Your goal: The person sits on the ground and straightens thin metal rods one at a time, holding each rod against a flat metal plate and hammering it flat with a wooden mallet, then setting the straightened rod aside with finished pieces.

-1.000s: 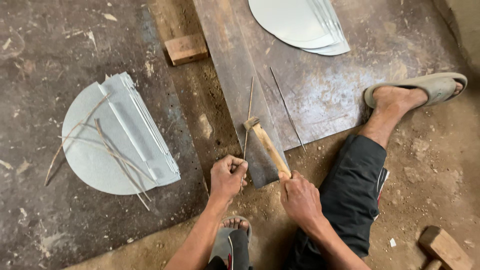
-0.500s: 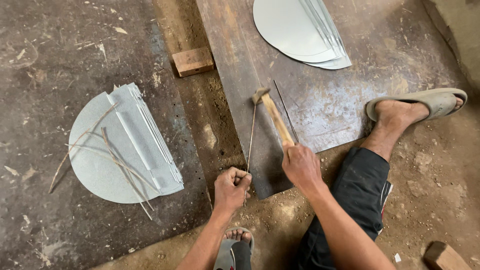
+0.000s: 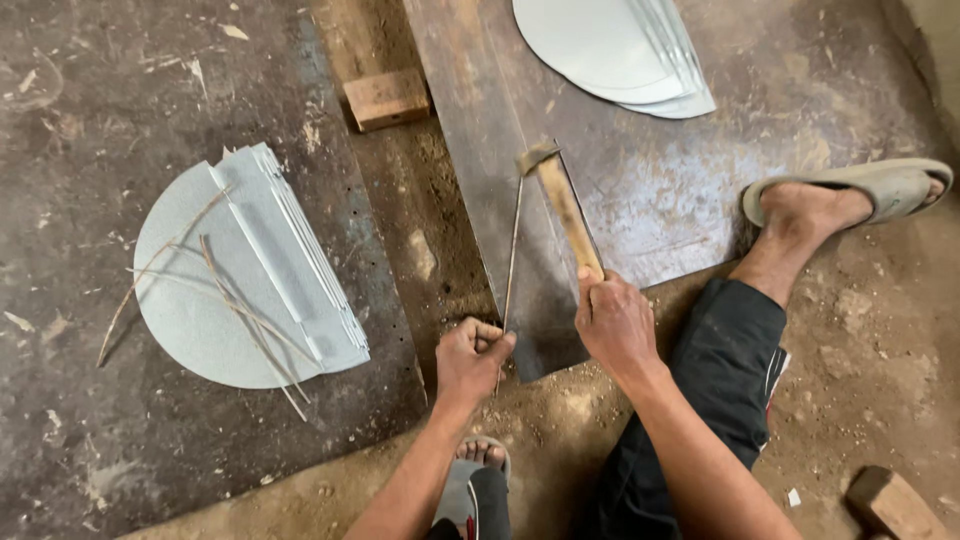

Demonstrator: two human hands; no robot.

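Observation:
My left hand (image 3: 470,358) is closed on the near end of a thin metal rod (image 3: 512,250) that lies along a dark steel plate (image 3: 640,200) on the ground. My right hand (image 3: 615,320) grips the wooden handle of a hammer (image 3: 560,200). The hammer's head (image 3: 536,156) rests at the far end of the rod. Both hands sit at the plate's near edge.
A stack of half-round sheet-metal pieces (image 3: 240,275) with thin rods on it lies at the left. Another stack (image 3: 620,50) lies at the top. A wooden block (image 3: 386,98) sits between. My sandalled foot (image 3: 850,195) rests at the right; a second mallet (image 3: 890,500) is bottom right.
The hammer was down near my hands on the rod a second ago. It has since swung out along the rod, so its head is at the far end.

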